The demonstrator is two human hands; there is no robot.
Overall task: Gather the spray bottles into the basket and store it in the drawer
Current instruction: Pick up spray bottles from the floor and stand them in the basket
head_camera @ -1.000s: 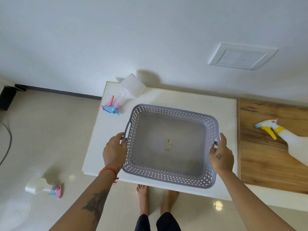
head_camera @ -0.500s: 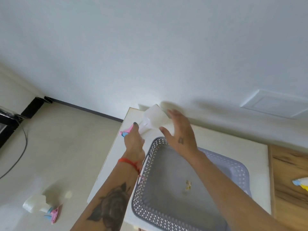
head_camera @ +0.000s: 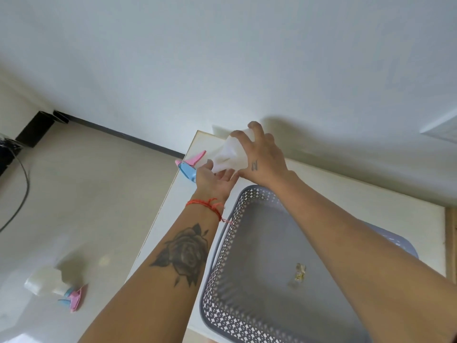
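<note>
A white spray bottle [head_camera: 228, 157] with a pink and blue trigger head lies at the far left corner of the white table [head_camera: 346, 194]. My right hand [head_camera: 262, 154] wraps over its body from above. My left hand [head_camera: 214, 178] grips its neck just behind the trigger. The grey lattice basket [head_camera: 222, 280] sits on the table under my forearms, holding only a small yellowish scrap. A second white spray bottle [head_camera: 53, 285] with the same pink and blue head lies on the floor at lower left.
Beige tiled floor [head_camera: 86, 194] spreads left of the table. A dark cable and a black object [head_camera: 14, 149] sit at the far left. A white wall runs behind the table, with a wall plate [head_camera: 442, 127] at the right edge.
Both hands left the basket's handles and reached to the far left corner. They now close on the spray bottle there. My view has swung left, so the wooden surface is out of sight.
</note>
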